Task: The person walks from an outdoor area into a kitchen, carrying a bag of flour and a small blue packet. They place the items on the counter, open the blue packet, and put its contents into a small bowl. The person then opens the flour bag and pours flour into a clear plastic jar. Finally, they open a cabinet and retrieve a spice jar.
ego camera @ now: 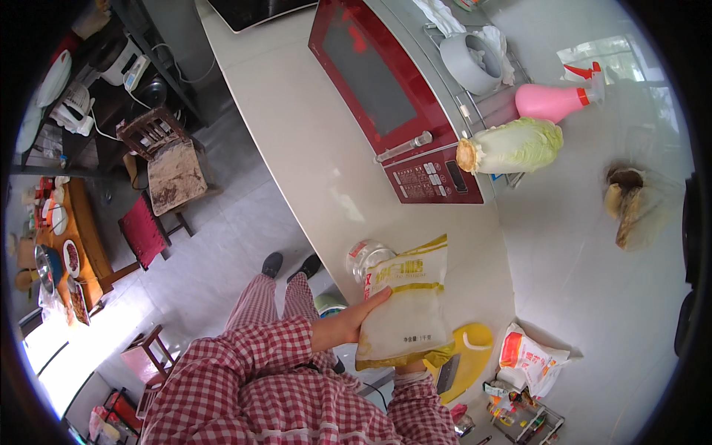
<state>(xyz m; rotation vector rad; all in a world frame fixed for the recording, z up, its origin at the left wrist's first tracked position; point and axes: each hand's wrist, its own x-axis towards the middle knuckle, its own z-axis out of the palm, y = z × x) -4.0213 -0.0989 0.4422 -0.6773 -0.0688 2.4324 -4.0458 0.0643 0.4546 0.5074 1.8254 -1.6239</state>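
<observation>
A clear-and-yellow plastic bag of sugar (409,314), printed with writing, is held up over the counter's edge. My left hand (361,317) is shut on its left side, thumb across the front and fingers out of sight behind. Of my right hand (410,366), only the wrist area shows at the bag's lower end; its fingers are hidden by the bag. Just beyond the bag's upper left corner stands a clear glass jar (368,257), partly covered by it. Right of my right wrist is a yellow board (473,364) with a dark flat blade-like piece (448,374) on it.
A red-fronted microwave (367,67) takes up the far counter (267,111), with a Chinese cabbage (517,147) and a pink spray bottle (548,103) on top. A white-and-orange bag (531,361) leans at the wall beside a wire rack (523,417). Chairs (175,178) stand behind on the left.
</observation>
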